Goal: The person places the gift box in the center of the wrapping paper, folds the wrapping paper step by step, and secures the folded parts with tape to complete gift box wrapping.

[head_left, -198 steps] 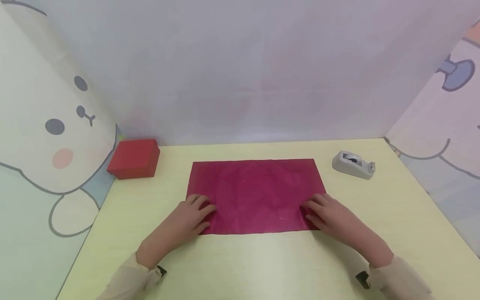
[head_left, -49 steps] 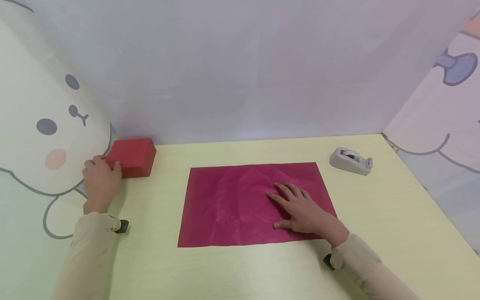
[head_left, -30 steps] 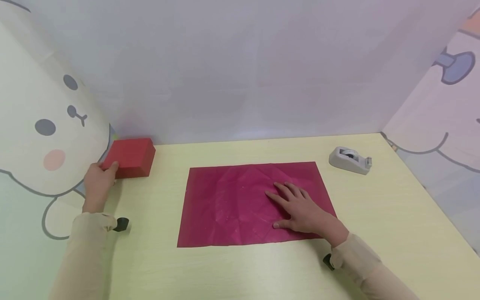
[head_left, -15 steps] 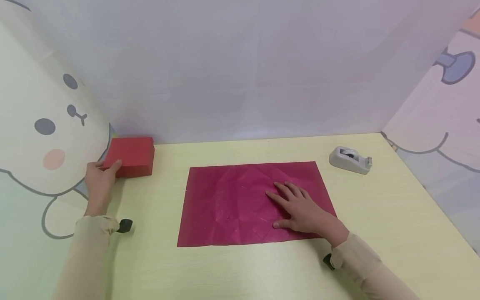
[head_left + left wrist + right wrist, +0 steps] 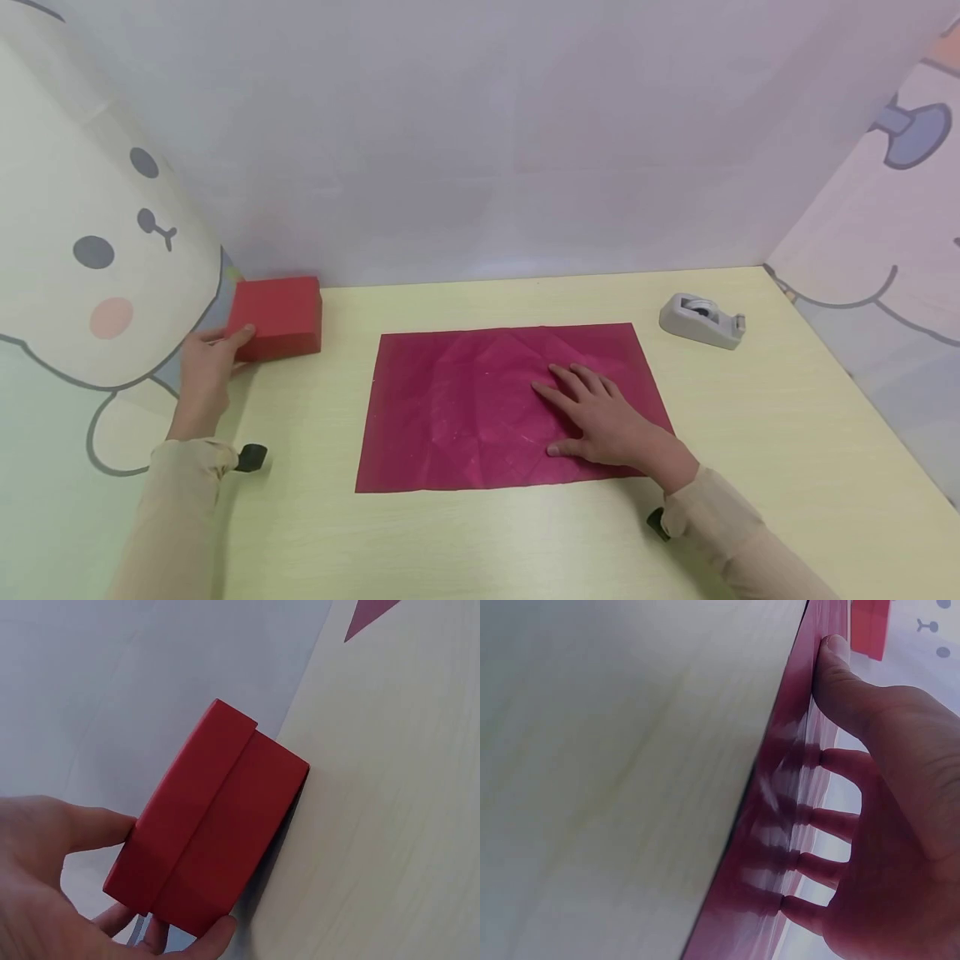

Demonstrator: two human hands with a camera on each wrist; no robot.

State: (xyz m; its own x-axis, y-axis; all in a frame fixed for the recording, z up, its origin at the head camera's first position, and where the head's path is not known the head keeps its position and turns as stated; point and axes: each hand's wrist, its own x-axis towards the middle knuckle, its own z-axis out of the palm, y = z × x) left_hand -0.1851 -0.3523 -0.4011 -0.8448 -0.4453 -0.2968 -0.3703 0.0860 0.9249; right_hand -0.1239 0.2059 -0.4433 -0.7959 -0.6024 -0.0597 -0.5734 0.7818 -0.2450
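Observation:
A red lidded box [image 5: 276,315] stands at the table's back left. My left hand [image 5: 206,367] grips it by its left end, thumb on the top and fingers around the end and underside. The left wrist view shows the box [image 5: 206,821] tilted, with a dark gap under its raised near end and the far bottom corner close to the table. A magenta sheet of wrapping paper [image 5: 427,408], faintly creased, lies flat in the middle. My right hand [image 5: 603,421] rests spread on its right half; in the right wrist view the fingertips [image 5: 802,911] press on the glossy paper [image 5: 727,915].
A grey tape dispenser [image 5: 701,321] with a roll in it stands at the back right of the pale yellow table [image 5: 480,542]. A plain pale wall [image 5: 517,150] closes off the back, and cartoon-printed panels [image 5: 45,275] stand at both sides.
Earlier both hands were at the paper's sides. The left hand went to the box, took hold of its left end, and has now shifted it slightly right. The right hand stays on the paper.

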